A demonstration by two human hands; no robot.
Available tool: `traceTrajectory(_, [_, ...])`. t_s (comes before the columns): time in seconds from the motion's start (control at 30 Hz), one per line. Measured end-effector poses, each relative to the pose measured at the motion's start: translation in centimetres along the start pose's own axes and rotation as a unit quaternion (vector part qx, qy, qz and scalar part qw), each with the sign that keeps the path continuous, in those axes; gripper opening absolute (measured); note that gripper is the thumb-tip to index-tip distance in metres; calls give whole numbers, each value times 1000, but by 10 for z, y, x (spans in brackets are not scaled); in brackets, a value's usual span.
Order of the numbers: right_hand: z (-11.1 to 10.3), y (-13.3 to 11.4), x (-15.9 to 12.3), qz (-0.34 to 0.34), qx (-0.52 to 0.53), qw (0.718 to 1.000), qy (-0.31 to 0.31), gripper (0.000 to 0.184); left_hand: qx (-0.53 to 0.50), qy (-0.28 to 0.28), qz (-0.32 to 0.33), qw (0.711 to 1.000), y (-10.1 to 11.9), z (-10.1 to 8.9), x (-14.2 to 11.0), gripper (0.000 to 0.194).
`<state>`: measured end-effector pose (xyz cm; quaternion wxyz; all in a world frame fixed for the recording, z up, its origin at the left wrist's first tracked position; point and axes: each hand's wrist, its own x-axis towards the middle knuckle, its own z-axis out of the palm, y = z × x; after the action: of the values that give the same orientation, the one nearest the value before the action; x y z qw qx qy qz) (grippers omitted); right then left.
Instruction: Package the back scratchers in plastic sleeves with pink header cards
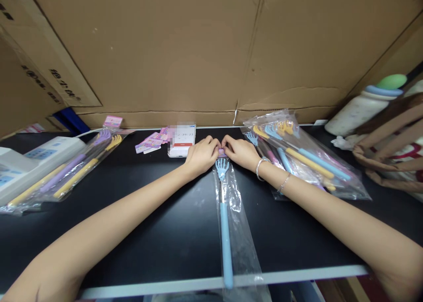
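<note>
A light blue back scratcher [225, 231] lies in a clear plastic bag [243, 240], claw end away from me, its handle end crossing the table's front edge. At the bag's top is a small pink and purple header card [216, 152]. My left hand [204, 154] pinches the card from the left, fingers curled. From the right, my right hand [240, 152] pinches it too, a bracelet at the wrist. My fingertips almost meet and partly cover the card.
Several bagged back scratchers [300, 156] lie right, more bagged ones [82, 165] left beside a white power strip [49, 152]. Loose cards [152, 142] and a phone [183, 141] lie behind my left hand. A bottle [360, 108] and brown bag [393, 139] stand right; cardboard [172, 50] walls the back.
</note>
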<state>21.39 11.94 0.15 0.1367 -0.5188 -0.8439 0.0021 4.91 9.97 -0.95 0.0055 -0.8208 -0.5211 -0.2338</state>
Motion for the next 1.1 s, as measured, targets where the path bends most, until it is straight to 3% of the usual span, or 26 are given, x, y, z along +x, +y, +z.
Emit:
traceTrajectory(0.2, [-2, -4, -2, -21, -93, 995, -8, 23, 18, 46, 25, 998, 2, -2, 0, 24])
traceTrajectory(0.33, [-3, -7, -2, -28, -121, 992, -15, 25, 20, 88, 75, 993, 5, -5, -1, 22])
traceTrajectory(0.5, [-5, -7, -1, -27, -122, 991, -41, 23, -31, 83, 119, 989, 20, -10, -8, 22])
traceTrajectory(0.63, [-7, -6, 2, -30, -117, 989, -83, 20, -130, 38, 154, 979, 45, -19, -22, 22])
traceTrajectory(0.73, [-8, -6, 1, -32, -123, 988, -84, 21, -182, -27, 251, 950, 65, -25, -37, 21])
traceTrajectory(0.87, [-9, -7, -1, -53, -125, 989, -56, 25, -111, -71, 398, 908, 86, -27, -55, 19])
traceTrajectory(0.97, [-8, -6, -1, -55, -125, 989, -55, 24, -66, -69, 439, 893, 90, -31, -65, 18])
traceTrajectory(1.1, [-7, -4, -1, -60, -121, 990, -46, 22, -79, -102, 445, 886, 77, -42, -76, 17])
